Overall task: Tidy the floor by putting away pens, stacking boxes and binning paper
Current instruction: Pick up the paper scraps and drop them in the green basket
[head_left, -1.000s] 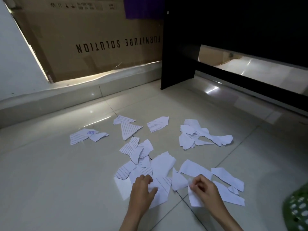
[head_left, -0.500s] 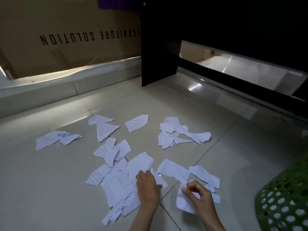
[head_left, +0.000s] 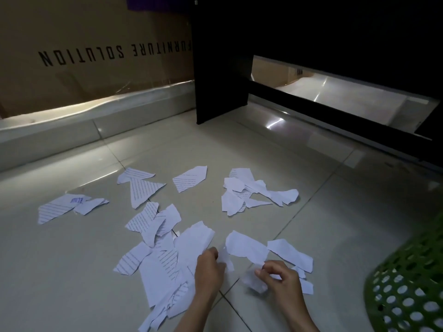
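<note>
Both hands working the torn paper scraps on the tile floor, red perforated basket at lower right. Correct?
Not quite: the perforated plastic basket at lower right is green, not red, as the head view shows. The left hand and right hand are indeed on the torn white paper scraps on the tile floor.

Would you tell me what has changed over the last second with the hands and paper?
The left hand dragged the near scraps toward the person into a heap. The right hand still pinches its scrap. The farther scraps have not moved.

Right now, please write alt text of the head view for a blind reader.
Two bare hands gather torn white lined paper scraps on a pale tiled floor: the right hand pinches one scrap, the left hand touches the pile. A green perforated plastic basket stands right.
</note>
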Demonstrator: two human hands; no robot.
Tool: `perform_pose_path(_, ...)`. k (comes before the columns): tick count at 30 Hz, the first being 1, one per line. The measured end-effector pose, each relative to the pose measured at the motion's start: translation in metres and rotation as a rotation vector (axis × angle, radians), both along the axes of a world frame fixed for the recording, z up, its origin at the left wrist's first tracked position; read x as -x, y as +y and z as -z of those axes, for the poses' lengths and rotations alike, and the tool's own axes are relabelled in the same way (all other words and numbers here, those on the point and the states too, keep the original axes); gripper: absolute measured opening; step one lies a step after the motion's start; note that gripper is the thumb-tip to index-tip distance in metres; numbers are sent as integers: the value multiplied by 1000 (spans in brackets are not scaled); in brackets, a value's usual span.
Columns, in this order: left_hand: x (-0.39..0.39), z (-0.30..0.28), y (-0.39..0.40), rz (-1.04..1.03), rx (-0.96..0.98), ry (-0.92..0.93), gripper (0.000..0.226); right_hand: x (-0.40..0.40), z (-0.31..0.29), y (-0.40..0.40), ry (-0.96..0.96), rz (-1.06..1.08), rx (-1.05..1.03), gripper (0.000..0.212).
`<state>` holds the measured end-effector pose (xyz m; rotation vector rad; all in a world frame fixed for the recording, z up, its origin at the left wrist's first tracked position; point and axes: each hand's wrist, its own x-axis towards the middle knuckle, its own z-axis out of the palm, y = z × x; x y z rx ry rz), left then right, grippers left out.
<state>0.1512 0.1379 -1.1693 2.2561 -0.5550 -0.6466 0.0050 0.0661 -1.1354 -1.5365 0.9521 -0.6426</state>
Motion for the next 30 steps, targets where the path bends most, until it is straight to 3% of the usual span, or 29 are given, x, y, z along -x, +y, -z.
perform_pose_path(5,-4,-32,-2,144,252,110,7,1,-34,-8,-110,-1,16,23)
perform_pose_path(10,19,-85,-10,375,430,463,28,8,-65,-18,-219,56,-60,7)
perform_pose_path(14,45,-124,-23,427,531,599,43,18,-93,-25,-241,94,-20,6)
perform_pose_path(17,62,-157,-30,541,561,552,50,31,-118,-30,-268,48,50,9)
perform_pose_path(23,92,-208,-48,759,620,280,29,65,-175,-37,-246,130,329,33)
perform_pose_path(30,128,-257,-82,868,677,258,26,137,-249,-47,-194,281,680,15)
